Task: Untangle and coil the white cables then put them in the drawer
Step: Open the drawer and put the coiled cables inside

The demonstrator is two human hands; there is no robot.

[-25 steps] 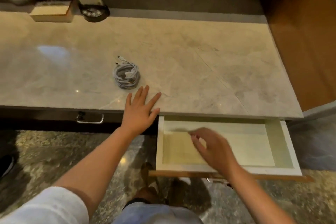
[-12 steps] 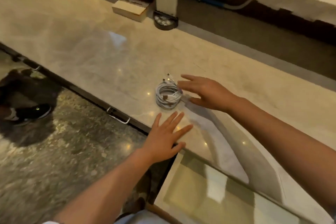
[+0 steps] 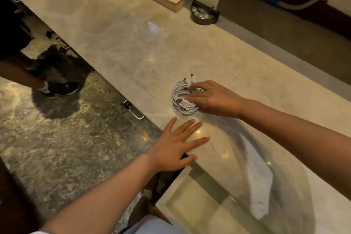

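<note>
Now on the coiled white cables (image 3: 182,99), where half a second ago it hovered just beside them: right hand (image 3: 214,99), fingers curled over the coil's near side. Coil lying on the marble counter (image 3: 114,43), near its front edge. Left hand (image 3: 174,148) flat on that edge, fingers spread. Open drawer (image 3: 191,205) below.

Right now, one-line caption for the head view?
Right hand grips coiled white cables on marble counter; left hand rests flat beside open drawer.

Drawer (image 3: 191,213) cut off at the bottom edge, right-hand coil (image 3: 181,99) side (under fingers) hidden.
</note>
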